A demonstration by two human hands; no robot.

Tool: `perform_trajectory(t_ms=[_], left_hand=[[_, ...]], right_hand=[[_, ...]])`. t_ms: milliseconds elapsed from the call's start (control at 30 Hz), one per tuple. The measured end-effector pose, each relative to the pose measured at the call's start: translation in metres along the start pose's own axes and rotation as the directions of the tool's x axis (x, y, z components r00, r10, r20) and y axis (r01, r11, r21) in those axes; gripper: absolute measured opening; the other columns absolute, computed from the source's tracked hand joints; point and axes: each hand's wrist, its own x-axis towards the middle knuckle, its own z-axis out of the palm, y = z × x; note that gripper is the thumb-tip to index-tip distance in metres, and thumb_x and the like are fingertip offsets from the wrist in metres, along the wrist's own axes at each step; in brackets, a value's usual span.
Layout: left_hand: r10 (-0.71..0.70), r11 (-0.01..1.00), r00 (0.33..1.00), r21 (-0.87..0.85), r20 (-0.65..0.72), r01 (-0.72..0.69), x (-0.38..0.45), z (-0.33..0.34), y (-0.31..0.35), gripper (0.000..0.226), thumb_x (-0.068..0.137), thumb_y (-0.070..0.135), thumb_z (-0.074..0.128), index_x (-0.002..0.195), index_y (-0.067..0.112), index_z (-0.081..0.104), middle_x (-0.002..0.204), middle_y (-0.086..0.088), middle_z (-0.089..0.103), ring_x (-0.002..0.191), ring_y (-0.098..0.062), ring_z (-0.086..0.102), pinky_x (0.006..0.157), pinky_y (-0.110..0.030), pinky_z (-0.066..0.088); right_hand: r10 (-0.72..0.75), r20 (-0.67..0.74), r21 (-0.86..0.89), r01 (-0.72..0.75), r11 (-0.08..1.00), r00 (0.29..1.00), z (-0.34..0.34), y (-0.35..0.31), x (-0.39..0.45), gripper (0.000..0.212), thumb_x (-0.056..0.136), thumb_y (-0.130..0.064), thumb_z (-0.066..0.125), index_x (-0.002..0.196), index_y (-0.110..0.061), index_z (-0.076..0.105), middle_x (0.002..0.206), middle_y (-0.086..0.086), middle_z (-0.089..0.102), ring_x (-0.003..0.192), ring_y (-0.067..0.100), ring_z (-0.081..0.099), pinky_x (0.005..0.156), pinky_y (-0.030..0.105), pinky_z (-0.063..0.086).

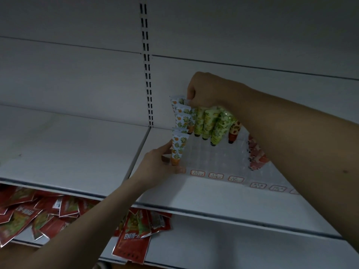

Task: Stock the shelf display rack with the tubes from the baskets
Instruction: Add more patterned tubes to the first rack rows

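Observation:
A clear plastic display rack [213, 158] stands on the white shelf [194, 199], with small red-edged labels along its front. Orange-patterned tubes [181, 115] fill its left column, green-patterned tubes [208, 123] stand in the back row, and a red strawberry tube [234, 131] and pink tubes [256, 154] sit to the right. My left hand [155, 164] holds an orange-patterned tube [177, 148] upright at the rack's front left corner. My right hand [202, 92] pinches the crimped top of a tube at the back left. The baskets are out of view.
A slotted metal upright [147, 65] runs up the back panel between two shelf bays. The left bay's shelf [68, 152] is bare. On the shelf below, several red foil sachets [48, 212] lie in a loose pile.

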Motion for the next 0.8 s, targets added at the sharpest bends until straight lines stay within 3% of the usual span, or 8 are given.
perform_trajectory(t_ms=[67, 133, 167, 233, 300, 400, 600, 800], left_hand=[[-0.014, 1.0, 0.996, -0.019, 0.086, 0.016, -0.001, -0.007, 0.0, 0.073, 0.076, 0.031, 0.082, 0.14, 0.034, 0.048, 0.119, 0.016, 0.063, 0.087, 0.007, 0.063, 0.068, -0.003, 0.046], [-0.012, 0.983, 0.971, -0.173, 0.238, 0.054, -0.004, -0.024, -0.002, 0.067, 0.084, 0.016, 0.073, 0.144, 0.027, 0.045, 0.128, 0.009, 0.062, 0.101, -0.003, 0.065, 0.084, -0.017, 0.053], [-0.018, 0.957, 0.975, -0.279, 0.221, 0.081, -0.003, -0.034, -0.001, 0.065, 0.084, 0.008, 0.067, 0.144, 0.022, 0.045, 0.133, 0.002, 0.06, 0.108, -0.012, 0.065, 0.092, -0.028, 0.054], [-0.083, 0.869, 0.996, -0.488, 0.029, 0.087, 0.008, -0.052, 0.01, 0.051, 0.09, 0.001, 0.057, 0.139, 0.014, 0.05, 0.135, -0.007, 0.059, 0.112, -0.023, 0.063, 0.1, -0.04, 0.05], [-0.1, 0.839, 0.99, -0.544, -0.104, 0.028, 0.028, -0.062, 0.032, 0.038, 0.099, 0.008, 0.051, 0.136, 0.015, 0.052, 0.13, -0.005, 0.061, 0.111, -0.022, 0.064, 0.099, -0.038, 0.05], [-0.016, 0.862, 0.997, -0.507, -0.07, -0.022, 0.054, -0.059, 0.061, 0.031, 0.099, 0.022, 0.055, 0.129, 0.017, 0.06, 0.119, -0.001, 0.068, 0.104, -0.017, 0.068, 0.091, -0.031, 0.054], [0.05, 0.898, 0.991, -0.428, -0.122, -0.098, 0.068, -0.058, 0.078, 0.016, 0.097, 0.014, 0.058, 0.106, 0.01, 0.07, 0.088, -0.002, 0.075, 0.081, -0.016, 0.073, 0.07, -0.025, 0.057], [0.085, 0.924, 0.991, -0.365, -0.105, -0.118, 0.074, -0.058, 0.081, 0.024, 0.096, 0.012, 0.058, 0.116, 0.003, 0.067, 0.091, -0.008, 0.072, 0.074, -0.01, 0.072, 0.065, -0.019, 0.055]], right_hand=[[-0.003, -0.003, 0.003, 0.003, 1.0, 1.0, 0.001, 0.0, -0.001, 0.028, 0.089, -0.023, 0.07, 0.11, -0.004, 0.07, 0.109, 0.01, 0.068, 0.082, 0.013, 0.054, 0.068, 0.021, 0.039], [-0.007, 0.003, 0.018, 0.006, 1.0, 1.0, 0.002, 0.0, -0.002, 0.028, 0.09, -0.023, 0.068, 0.109, -0.003, 0.07, 0.104, 0.008, 0.067, 0.081, 0.012, 0.053, 0.061, 0.02, 0.039], [-0.009, 0.01, 0.029, 0.009, 1.0, 1.0, 0.002, 0.0, -0.002, 0.028, 0.091, -0.023, 0.068, 0.109, -0.002, 0.07, 0.101, 0.008, 0.066, 0.08, 0.012, 0.053, 0.056, 0.018, 0.037], [-0.013, 0.015, 0.049, 0.012, 0.999, 1.0, 0.001, 0.002, -0.003, 0.026, 0.091, -0.024, 0.067, 0.107, -0.002, 0.07, 0.093, 0.004, 0.062, 0.078, 0.012, 0.053, 0.052, 0.014, 0.033], [-0.014, 0.0, 0.062, 0.014, 0.998, 1.0, 0.0, 0.005, -0.004, 0.024, 0.091, -0.024, 0.068, 0.103, -0.004, 0.071, 0.089, 0.002, 0.06, 0.074, 0.012, 0.053, 0.054, 0.016, 0.035], [-0.025, -0.042, 0.095, 0.029, 0.995, 0.999, 0.004, 0.007, -0.005, 0.022, 0.09, -0.024, 0.069, 0.099, -0.004, 0.072, 0.091, 0.005, 0.065, 0.075, 0.013, 0.055, 0.058, 0.019, 0.039], [-0.019, -0.191, 0.144, 0.047, 0.988, 0.981, 0.019, 0.011, -0.012, 0.019, 0.092, -0.02, 0.066, 0.096, -0.002, 0.073, 0.097, 0.012, 0.069, 0.08, 0.015, 0.057, 0.071, 0.026, 0.045], [0.053, -0.27, 0.221, 0.008, 0.975, 0.961, 0.034, 0.012, -0.014, 0.012, 0.092, -0.01, 0.063, 0.092, 0.001, 0.068, 0.098, 0.016, 0.067, 0.08, 0.017, 0.054, 0.07, 0.026, 0.042]])
